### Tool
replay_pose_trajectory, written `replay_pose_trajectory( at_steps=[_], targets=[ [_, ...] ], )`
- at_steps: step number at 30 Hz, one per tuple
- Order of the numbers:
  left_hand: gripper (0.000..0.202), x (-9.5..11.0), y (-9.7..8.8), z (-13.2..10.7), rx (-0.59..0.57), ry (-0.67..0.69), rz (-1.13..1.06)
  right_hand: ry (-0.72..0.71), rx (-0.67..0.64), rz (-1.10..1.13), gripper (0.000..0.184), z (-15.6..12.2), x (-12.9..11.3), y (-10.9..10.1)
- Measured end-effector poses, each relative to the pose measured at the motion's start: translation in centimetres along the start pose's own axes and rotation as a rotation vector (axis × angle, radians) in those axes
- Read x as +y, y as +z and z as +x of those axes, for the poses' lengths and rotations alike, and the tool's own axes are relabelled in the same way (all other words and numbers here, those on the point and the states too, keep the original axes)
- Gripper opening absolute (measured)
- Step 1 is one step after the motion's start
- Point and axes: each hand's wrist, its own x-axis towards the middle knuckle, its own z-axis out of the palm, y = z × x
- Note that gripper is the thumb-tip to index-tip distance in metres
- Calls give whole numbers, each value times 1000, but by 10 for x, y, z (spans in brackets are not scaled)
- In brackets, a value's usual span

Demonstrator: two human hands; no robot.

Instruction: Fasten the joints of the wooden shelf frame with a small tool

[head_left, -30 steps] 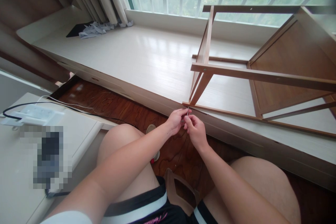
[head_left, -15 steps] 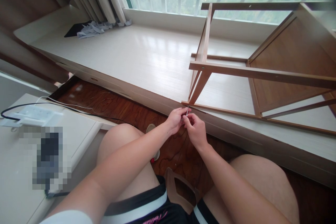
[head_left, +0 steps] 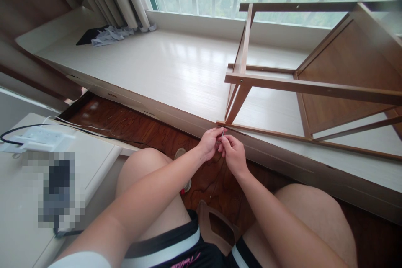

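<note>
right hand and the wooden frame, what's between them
In the head view, a thin metal piece, pinched by the right hand, points toward the wooden frame; the left hand is close beside it. Contact with the frame is unclear.

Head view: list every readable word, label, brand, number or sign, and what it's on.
Nothing legible.
Pink script lettering on the dark shorts: too blurred and stylised to read.
White power strip on the desk: any markings too small to read.
Pixelated patch on the desk: any text there is masked.
Wooden frame: no lettering visible.
</note>
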Motion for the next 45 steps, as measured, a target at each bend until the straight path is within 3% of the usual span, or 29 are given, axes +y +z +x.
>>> replay_pose_trajectory(
  at_steps=[4,10,14,24,33,36,41,45],
  targets=[
    [32,2,1,-3,-25,-30,43,261,-157,458,26,3,1,0],
    [31,3,4,-8,-17,-6,48,353,-197,603,27,-1,-3,0],
    [33,0,3,-9,14,-21,94,339,-164,541,30,-5,-2,3],
    [32,0,-2,-2,-6,22,105,137,-46,286,31,-3,7,5],
    [25,2,-1,0,-8,47,62,-66,105,-81,30,-5,1,0],
    [27,2,-2,1,-25,25,68,31,42,112,27,-4,0,-1],
    [28,3,1,-1,23,22,63,437,-321,806,18,2,-1,-4],
    [30,2,4,-3,42,2,85,492,-340,935,20,0,-2,-4]
  ],
)
